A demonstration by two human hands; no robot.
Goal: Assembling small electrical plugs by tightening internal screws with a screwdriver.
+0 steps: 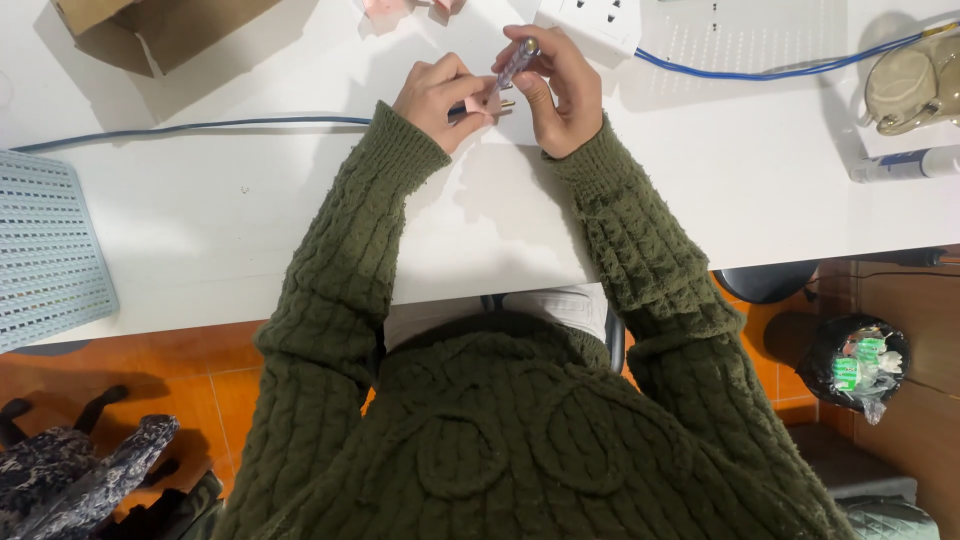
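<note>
1. I see both hands at top centre of the frame, over the white table [250, 210].
2. Left hand [437, 95]: fingers curled shut around a small pink piece [487, 100]; metal prongs stick out on its right side.
3. Right hand [560, 90]: fingers closed on a clear-handled screwdriver [517, 58], which slants down-left toward the pink piece.
4. Blue cable [200, 127] runs in from the left, ending behind the left hand.
5. White power strip [595, 15] sits just above the right hand at the top edge.
6. Cardboard box [150, 25] upper left, grey perforated tray [45, 250] at left edge, bin with black liner [850, 365] lower right on the floor.
</note>
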